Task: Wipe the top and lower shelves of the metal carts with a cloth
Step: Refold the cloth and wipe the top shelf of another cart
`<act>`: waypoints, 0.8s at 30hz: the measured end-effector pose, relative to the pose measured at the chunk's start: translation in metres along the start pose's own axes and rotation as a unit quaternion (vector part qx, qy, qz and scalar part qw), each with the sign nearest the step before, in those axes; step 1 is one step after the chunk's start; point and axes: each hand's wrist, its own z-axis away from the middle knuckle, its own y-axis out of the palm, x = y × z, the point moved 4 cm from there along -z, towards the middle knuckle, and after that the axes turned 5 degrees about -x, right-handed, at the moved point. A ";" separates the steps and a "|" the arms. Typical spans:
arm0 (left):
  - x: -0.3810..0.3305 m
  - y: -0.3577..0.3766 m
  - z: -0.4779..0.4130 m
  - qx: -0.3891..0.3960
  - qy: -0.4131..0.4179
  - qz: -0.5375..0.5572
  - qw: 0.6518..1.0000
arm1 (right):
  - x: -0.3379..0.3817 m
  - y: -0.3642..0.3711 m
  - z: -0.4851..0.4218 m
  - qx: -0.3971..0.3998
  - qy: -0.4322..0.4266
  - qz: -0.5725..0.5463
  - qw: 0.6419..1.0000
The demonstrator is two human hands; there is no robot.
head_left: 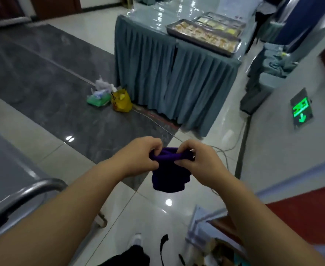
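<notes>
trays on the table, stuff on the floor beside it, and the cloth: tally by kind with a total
metal trays: 2
yellow bag: 1
green pack: 1
pale crumpled plastic: 1
purple cloth: 1
total: 6

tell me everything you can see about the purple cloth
The purple cloth is dark violet, soft and thick-looking, like a knit or towel fabric. It is bunched, not spread: its top edge is gathered into a twisted band stretched between the left hand and the right hand, both pinching it with curled fingers. The rest hangs below in a loose folded pouch. It is held in the air above the glossy tiled floor, touching nothing but the two hands.
</notes>
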 end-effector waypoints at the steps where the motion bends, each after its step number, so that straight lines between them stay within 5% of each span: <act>1: 0.004 -0.006 -0.017 -0.015 -0.005 -0.008 1.000 | -0.001 -0.004 -0.020 -0.011 0.001 -0.015 1.000; 5: 0.016 -0.030 -0.074 -0.049 -0.021 0.004 0.999 | -0.003 -0.013 -0.098 -0.011 0.010 -0.090 0.996; 12: 0.061 -0.060 -0.152 -0.042 -0.072 -0.038 0.996 | -0.016 0.013 -0.217 0.125 -0.029 -0.139 0.982; 17: 0.097 -0.096 -0.195 -0.165 -0.153 0.020 0.974 | -0.023 0.051 -0.310 0.283 -0.057 -0.144 0.947; 24: 0.140 -0.135 -0.200 -0.302 -0.272 0.062 0.912 | 0.021 0.103 -0.420 0.338 -0.164 -0.037 0.926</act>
